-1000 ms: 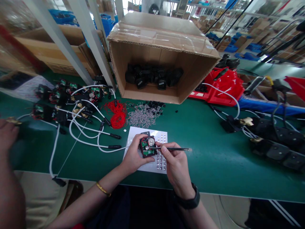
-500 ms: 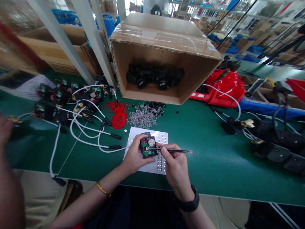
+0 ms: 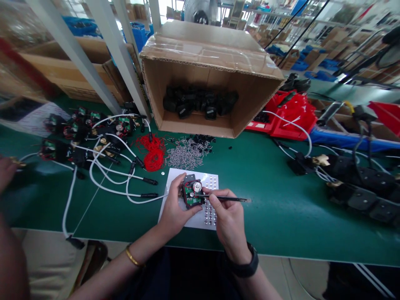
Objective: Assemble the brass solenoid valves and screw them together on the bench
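Note:
My left hand [image 3: 173, 207] is closed around a small black housing [image 3: 189, 205] with its open face up. Inside it lies a green circuit board [image 3: 188, 198] with a round silver part [image 3: 197, 187] and red wire. My right hand [image 3: 229, 214] pinches slim dark tweezers [image 3: 229, 198], held nearly level. Their tip is over the board, just below the round part; whether it touches cannot be made out. Beneath the hands lies a white sheet [image 3: 166, 200] with rows of small silver discs [image 3: 210, 216]. A white cable [image 3: 158, 200] runs left from the housing.
Behind the sheet lie a pile of small metal pins [image 3: 187, 153] and red wires [image 3: 154, 160]. A cardboard box [image 3: 193, 127] holding black parts stands at the back. Wired assemblies [image 3: 56, 150] lie left, black housings [image 3: 359, 196] right. Another person's hand [image 3: 6, 171] is at far left.
The whole view has shifted slightly. Both hands keep their hold, and the tweezers' tip stays over the board near the round silver part.

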### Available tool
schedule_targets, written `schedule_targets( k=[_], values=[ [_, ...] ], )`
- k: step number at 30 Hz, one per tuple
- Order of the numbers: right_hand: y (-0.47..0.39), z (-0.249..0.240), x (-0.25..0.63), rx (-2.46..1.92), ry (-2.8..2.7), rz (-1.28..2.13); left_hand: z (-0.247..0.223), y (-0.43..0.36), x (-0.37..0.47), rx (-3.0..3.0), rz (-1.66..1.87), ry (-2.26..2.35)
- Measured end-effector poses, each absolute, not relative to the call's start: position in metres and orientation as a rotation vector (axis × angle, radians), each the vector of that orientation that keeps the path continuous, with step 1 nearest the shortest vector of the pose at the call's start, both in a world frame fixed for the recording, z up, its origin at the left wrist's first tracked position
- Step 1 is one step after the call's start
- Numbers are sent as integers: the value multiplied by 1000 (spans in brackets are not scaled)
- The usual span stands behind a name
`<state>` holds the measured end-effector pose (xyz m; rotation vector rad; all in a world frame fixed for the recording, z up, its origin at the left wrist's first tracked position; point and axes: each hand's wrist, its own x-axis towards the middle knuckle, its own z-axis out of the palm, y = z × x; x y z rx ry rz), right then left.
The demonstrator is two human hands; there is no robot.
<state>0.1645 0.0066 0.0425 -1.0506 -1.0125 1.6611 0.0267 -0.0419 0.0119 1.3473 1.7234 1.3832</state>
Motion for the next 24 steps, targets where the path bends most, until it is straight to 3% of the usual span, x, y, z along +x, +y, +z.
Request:
schedule_targets(
  k=[3,9,12,18,24],
  values=[
    [6,43,162,-1026,-1173,1541,9,-44,29,1389,1416,1716],
    [-12,54,170,-757,-1915,767,11,-41,21,1685,1225,1764],
    [3,67,188,-784,-1857,626,13,-41,19,1763,1195,1753],
    [140,82,173,-1466,-1767,483,-3,-46,20,1710,1156,1818],
    [269,62,63,-1527,-2017,481,-25,-41,21,1674,1505,1702]
  ],
)
